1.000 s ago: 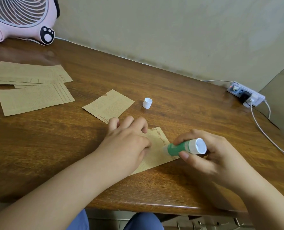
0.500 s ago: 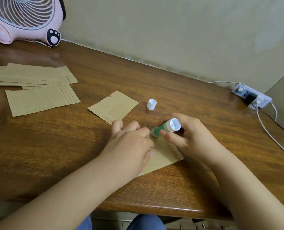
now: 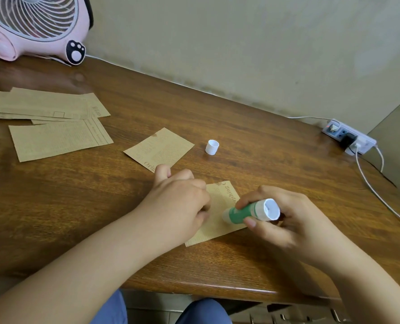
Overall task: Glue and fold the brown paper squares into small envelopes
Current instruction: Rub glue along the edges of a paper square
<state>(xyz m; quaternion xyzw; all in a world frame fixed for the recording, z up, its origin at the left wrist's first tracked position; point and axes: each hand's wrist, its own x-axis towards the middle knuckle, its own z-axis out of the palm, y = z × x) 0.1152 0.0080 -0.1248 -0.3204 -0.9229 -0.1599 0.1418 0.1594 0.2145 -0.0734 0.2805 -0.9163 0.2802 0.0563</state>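
A brown printed paper square [image 3: 220,218] lies near the table's front edge. My left hand [image 3: 179,204] rests on its left part, fingers curled down onto it, and covers much of it. My right hand [image 3: 285,220] grips a green glue stick [image 3: 248,212] with a white end, its tip lying on the paper's right part. A second brown square [image 3: 159,149] lies flat just behind my left hand. The stick's white cap [image 3: 212,147] stands on the wood beside that square.
Several larger brown sheets [image 3: 54,125] lie spread at the left. A pink desk fan [image 3: 33,26] stands in the back left corner. A power strip [image 3: 348,139] with white cables sits at the back right by the wall. The wooden table [image 3: 276,160] ends just below my arms.
My right hand has drawn the glue stick back along the paper, from its far edge near my left fingers toward its near right side. My left hand stays on the paper.
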